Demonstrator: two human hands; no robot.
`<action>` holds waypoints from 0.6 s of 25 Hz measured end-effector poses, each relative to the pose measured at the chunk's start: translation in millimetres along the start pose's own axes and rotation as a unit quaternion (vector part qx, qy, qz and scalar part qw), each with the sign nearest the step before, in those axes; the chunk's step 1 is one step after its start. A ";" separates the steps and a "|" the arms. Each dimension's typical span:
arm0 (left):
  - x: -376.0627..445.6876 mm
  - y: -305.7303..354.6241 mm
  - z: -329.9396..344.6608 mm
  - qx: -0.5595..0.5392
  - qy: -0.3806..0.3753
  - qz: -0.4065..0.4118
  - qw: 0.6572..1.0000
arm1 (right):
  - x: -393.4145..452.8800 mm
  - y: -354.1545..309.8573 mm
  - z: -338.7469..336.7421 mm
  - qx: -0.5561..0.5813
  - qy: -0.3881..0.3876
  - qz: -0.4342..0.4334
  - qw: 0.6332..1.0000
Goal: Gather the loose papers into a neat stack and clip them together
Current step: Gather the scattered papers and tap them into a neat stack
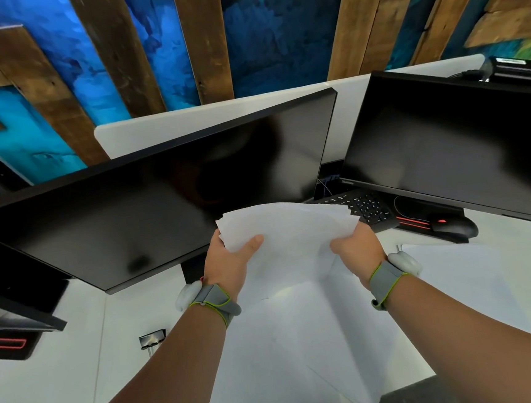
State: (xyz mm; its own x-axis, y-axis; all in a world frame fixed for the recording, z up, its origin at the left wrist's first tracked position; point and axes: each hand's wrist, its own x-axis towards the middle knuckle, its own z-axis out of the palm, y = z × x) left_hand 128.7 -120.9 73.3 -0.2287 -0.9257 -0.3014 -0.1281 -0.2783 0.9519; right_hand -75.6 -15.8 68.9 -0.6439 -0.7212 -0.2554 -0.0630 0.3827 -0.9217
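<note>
Though both grip papers (289,231) — fingers hidden behind.

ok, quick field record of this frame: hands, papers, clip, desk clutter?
left hand: grips left edge of held papers
right hand: grips right edge
held papers: lifted off desk, edges fanned, not squared
loose papers: spread flat on desk
binder clip: on desk, left of papers, untouched
monitors: two, dark
mouse: right, under second monitor
</note>
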 end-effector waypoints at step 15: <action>-19.2 32.7 19.1 -0.039 0.061 0.027 0.997 | -13.9 -37.8 -0.1 0.117 0.047 -0.030 0.992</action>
State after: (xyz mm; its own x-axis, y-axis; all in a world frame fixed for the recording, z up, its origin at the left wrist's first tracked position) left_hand 110.4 -107.3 109.2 -0.1128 -0.9629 -0.2450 -0.0419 -0.2417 0.9694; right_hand -64.3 -20.2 107.3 -0.7128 -0.6777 -0.1805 0.0690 0.1884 -0.9797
